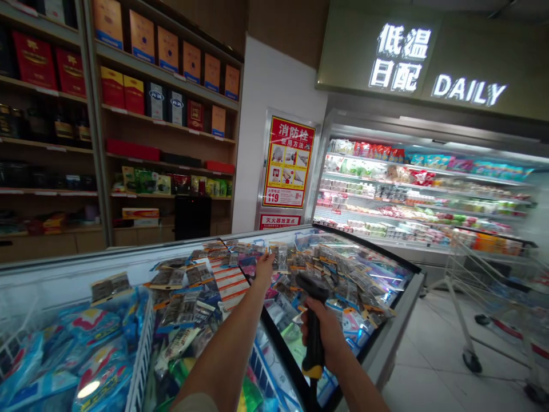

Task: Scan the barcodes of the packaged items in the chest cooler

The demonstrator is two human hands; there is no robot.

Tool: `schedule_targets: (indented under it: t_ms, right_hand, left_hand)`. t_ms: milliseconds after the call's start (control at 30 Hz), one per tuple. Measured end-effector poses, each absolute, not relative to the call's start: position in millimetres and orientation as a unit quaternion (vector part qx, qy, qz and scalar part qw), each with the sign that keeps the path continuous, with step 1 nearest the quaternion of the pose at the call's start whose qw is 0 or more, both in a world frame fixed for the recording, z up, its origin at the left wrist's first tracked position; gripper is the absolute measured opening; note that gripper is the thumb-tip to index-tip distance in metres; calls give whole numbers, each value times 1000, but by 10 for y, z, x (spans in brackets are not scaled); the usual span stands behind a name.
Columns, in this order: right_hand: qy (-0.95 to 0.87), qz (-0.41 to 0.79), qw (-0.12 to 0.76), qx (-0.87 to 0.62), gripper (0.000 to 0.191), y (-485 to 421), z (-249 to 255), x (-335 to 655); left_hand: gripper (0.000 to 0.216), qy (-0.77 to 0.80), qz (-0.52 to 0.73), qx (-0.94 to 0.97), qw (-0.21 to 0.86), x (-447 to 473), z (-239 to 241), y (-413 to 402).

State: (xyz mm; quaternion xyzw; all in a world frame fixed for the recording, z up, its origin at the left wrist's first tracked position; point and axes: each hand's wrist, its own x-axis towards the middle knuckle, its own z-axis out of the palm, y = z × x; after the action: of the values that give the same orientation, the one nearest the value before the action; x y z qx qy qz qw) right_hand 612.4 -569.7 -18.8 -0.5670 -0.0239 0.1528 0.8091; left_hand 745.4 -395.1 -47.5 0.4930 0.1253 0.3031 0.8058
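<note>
My left arm stretches out over the chest freezer, and my left hand [263, 268] pinches the edge of a small clear packet [281, 257] near the far side; the fingertips are small and partly hidden. My right hand [328, 332] is wrapped round the grip of a black and yellow barcode scanner [314, 320], its head tilted toward the freezer's far end. Below and beyond the scanner lie many small brown-and-clear packets [351, 283], heaped on the freezer's glass lid and the goods.
A white wire basket [143, 349] of blue bags [96, 326] stands in the freezer at left. The freezer's dark frame [283, 343] runs between my arms. At right is a shopping cart [493, 286], with a lit refrigerated display [386, 194] behind. Shelves of boxes [167, 48] line the left wall.
</note>
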Motion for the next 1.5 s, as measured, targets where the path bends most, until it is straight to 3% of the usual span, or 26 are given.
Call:
schedule_targets:
  t_ms: [200, 500, 767, 1000, 1233, 1367, 1500]
  right_hand:
    - [-23, 96, 821, -563, 27, -6089, -214, 6215]
    - [36, 23, 831, -554, 25, -6906, -159, 6644]
    - [87, 16, 833, -546, 25, -7141, -161, 6895]
    - [92, 49, 837, -538, 19, -6982, -190, 6873]
    - [63, 82, 833, -544, 13, -6702, -119, 6745]
    - [36, 87, 833, -545, 14, -6579, -65, 6645]
    - [29, 93, 834, -544, 16, -6512, -31, 6528]
  left_hand:
    - [14, 161, 269, 518, 796, 7447, -463, -4148]
    - [28, 155, 273, 596, 739, 7696, -509, -4525]
    - [48, 124, 305, 783, 528, 7805, -588, -4801]
    - [41, 174, 348, 845, 367, 7144, -630, -3922]
    - [40, 442, 296, 839, 114, 5823, -608, -2864]
    - [42, 503, 263, 819, 80, 5478, -628, -2822]
    - [47, 505, 220, 824, 135, 5499, -560, -2934]
